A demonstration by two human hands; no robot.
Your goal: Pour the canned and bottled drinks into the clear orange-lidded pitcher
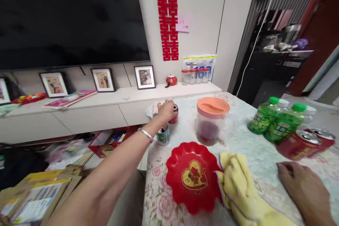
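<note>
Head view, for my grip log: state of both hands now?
Left hand: closed, holding a red can.
Right hand: can't tell whether open or closed; nothing held is visible.

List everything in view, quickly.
Plate: 1, red, table
Towel: 1, yellow, table
Tub: 1, clear, table
Tin: 1, green, table
Cans: 3, red, table
Bottles: 2, green, table
Jars: 4, clear, cabinet
Bag: 1, white, cabinet
Pot: 1, red, cabinet
Frames: 4, black, cabinet
Magazines: uncounted, pink, cabinet
TV: 1, black, wall
Banner: 1, red, wall
Note: 1, pink, wall
Counter: 1, black, right
Clutter: uncounted, mixed, bottom-left
Left hand: 1, at can
Right hand: 1, by towel
</note>
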